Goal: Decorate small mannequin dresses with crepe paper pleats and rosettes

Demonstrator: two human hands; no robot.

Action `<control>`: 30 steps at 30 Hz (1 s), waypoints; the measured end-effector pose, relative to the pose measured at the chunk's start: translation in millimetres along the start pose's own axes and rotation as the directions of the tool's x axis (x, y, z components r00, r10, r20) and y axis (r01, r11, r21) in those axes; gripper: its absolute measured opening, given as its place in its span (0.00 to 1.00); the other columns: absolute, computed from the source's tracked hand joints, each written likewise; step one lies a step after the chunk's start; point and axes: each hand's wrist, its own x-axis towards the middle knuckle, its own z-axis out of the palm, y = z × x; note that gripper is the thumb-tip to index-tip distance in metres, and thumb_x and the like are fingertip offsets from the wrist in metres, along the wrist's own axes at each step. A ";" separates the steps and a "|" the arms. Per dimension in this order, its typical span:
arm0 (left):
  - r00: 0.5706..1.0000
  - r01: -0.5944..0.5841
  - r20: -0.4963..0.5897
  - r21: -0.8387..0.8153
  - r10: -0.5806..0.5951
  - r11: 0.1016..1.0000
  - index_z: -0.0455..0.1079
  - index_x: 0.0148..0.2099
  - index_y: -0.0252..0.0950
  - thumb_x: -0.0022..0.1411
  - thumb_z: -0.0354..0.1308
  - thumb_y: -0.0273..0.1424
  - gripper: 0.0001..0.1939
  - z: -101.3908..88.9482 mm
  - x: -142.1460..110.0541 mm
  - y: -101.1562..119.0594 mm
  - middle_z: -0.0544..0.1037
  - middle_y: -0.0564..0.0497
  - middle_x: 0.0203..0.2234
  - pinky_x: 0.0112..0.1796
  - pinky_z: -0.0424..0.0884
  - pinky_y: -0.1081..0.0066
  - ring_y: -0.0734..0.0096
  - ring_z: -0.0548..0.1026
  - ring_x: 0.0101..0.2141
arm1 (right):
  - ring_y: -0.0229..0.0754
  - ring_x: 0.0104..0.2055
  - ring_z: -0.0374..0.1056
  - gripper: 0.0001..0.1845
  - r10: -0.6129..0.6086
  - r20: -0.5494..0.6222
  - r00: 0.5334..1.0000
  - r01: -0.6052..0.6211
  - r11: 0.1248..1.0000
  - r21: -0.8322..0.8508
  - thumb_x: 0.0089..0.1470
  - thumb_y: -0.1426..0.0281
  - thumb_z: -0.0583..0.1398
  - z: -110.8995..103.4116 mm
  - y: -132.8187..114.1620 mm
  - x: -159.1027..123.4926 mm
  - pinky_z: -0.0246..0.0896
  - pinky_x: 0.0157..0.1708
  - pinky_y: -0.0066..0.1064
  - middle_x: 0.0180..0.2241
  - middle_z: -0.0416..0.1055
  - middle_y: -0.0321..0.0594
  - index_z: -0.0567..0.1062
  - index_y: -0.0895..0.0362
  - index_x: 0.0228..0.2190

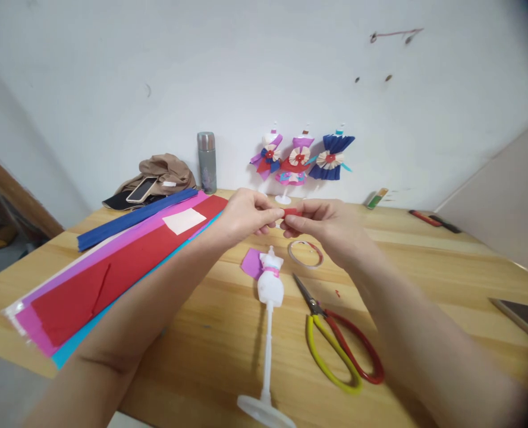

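Observation:
Between the fingertips of both my hands is a small piece of red paper (292, 211). My left hand (253, 209) pinches its left end, and my right hand (315, 219) grips the right end. Below them, a small white dress-form stand (270, 285) lies on the table with a pink band round its middle. A purple paper piece (251, 263) is beside its top. To the right, scissors (335, 333) with one yellow and one red handle lie with the blades pointing away from me. A roll of tape or ring (306, 254) lies under my right hand.
Long coloured paper sheets (125, 279) cover the table's left side, with a cream piece (184, 221) on top. Behind stand a grey flask (207, 163), a brown cloth (170, 171) with a phone (142, 190), and several dressed forms (298, 157) by the wall. A glue stick (377, 198) lies right.

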 end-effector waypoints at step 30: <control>0.992 -0.008 0.124 -0.082 0.018 0.997 0.75 0.26 0.29 0.60 0.64 0.22 0.09 -9.9 5.3 -9.6 0.75 0.53 0.16 0.23 0.69 0.80 0.80 0.73 0.19 | 0.36 0.22 0.73 0.20 0.009 0.056 0.998 -0.006 0.999 -0.044 0.45 0.52 0.71 -4.6 -2.8 0.0 0.69 0.25 0.29 0.19 0.76 0.33 0.78 0.54 0.19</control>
